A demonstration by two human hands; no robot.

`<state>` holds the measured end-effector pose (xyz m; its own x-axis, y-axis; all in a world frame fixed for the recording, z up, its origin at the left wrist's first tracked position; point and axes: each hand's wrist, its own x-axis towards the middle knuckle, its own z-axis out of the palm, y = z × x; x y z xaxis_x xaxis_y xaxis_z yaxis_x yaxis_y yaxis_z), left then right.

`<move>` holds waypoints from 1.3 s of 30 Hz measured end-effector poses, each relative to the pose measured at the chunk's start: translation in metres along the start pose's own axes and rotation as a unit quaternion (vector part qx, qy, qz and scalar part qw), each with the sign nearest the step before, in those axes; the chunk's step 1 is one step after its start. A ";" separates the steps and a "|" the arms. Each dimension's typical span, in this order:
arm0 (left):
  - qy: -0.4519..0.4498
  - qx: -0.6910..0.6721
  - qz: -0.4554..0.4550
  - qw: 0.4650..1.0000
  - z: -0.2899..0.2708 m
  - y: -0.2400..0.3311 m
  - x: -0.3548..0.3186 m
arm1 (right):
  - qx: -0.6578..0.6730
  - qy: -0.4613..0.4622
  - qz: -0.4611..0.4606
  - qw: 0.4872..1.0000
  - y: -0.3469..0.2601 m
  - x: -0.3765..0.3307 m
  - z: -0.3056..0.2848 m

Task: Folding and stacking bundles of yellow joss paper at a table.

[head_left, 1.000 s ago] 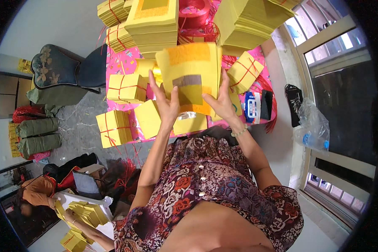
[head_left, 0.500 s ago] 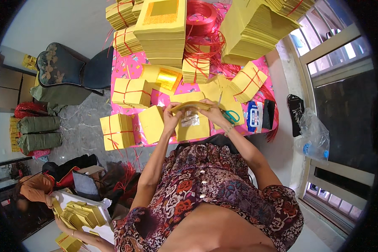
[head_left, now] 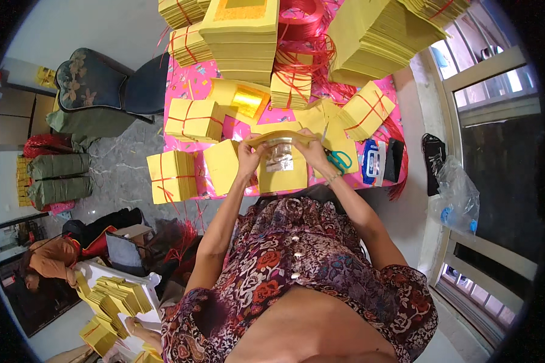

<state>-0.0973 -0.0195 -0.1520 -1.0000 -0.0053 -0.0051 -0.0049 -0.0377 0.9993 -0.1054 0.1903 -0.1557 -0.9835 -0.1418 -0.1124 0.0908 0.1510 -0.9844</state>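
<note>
Between my two hands is a thin stack of yellow paper sheets (head_left: 277,135), bowed upward at its middle. My left hand (head_left: 248,158) is closed on its left end, and my right hand (head_left: 312,152) is closed on its right end. Just below, a silver foil patch (head_left: 280,158) shows over a yellow paper pile (head_left: 283,180) at the table's near edge. Teal-handled scissors (head_left: 340,161) lie right of my right hand. An untied yellow paper stack (head_left: 220,164) sits left of my left hand.
Red-tied paper bundles (head_left: 194,121) stand left on the pink tablecloth (head_left: 188,78); another bundle (head_left: 367,110) lies right. Tall paper stacks (head_left: 239,51) and red cord (head_left: 301,21) are at the back. A wipes packet (head_left: 373,163) lies right. At lower left, a person (head_left: 53,259) handles yellow paper.
The view has shifted, so the table sits slightly higher and farther right. My hands keep hold of the paper stack, and more of the silver foil shows below it. The other person's arms have moved.
</note>
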 end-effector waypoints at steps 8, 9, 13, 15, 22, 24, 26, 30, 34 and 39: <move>0.029 0.016 -0.040 0.999 -0.009 0.015 0.006 | -0.065 0.006 -0.047 0.997 -0.009 0.013 -0.002; 0.037 0.008 -0.029 0.999 -0.006 0.028 0.008 | -0.078 -0.016 -0.044 0.996 -0.030 0.013 -0.008; 0.001 -0.141 -0.159 0.977 0.004 0.080 0.016 | 0.077 -0.114 0.005 0.990 -0.059 0.009 -0.028; 0.008 -0.174 -0.197 0.965 0.001 0.088 0.013 | 0.104 -0.127 0.030 0.986 -0.078 -0.001 -0.027; 0.008 -0.242 -0.297 0.924 -0.015 0.073 0.010 | 0.329 -0.152 0.125 0.924 -0.098 -0.024 -0.048; 0.002 -0.290 -0.323 0.901 -0.011 0.075 0.008 | 0.240 -0.099 0.084 0.962 -0.099 -0.029 -0.053; 0.001 -0.338 -0.345 0.875 -0.009 0.070 0.004 | 0.076 -0.053 -0.035 0.995 -0.104 -0.037 -0.043; -0.005 -0.351 -0.391 0.851 0.008 0.082 -0.006 | -0.197 -0.006 -0.280 0.940 -0.118 -0.033 -0.043; -0.005 -0.347 -0.418 0.839 0.000 0.080 -0.007 | -0.225 -0.096 -0.286 0.926 -0.106 -0.023 -0.057; -0.055 -0.457 -0.317 0.829 -0.026 0.071 -0.002 | -0.159 -0.158 -0.103 0.969 -0.131 -0.028 -0.063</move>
<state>-0.0955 -0.0486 -0.0822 -0.7929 0.3944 -0.4644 -0.5737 -0.7401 0.3508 -0.0993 0.2360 -0.0150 -0.8743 -0.4855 -0.0022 -0.2054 0.3740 -0.9044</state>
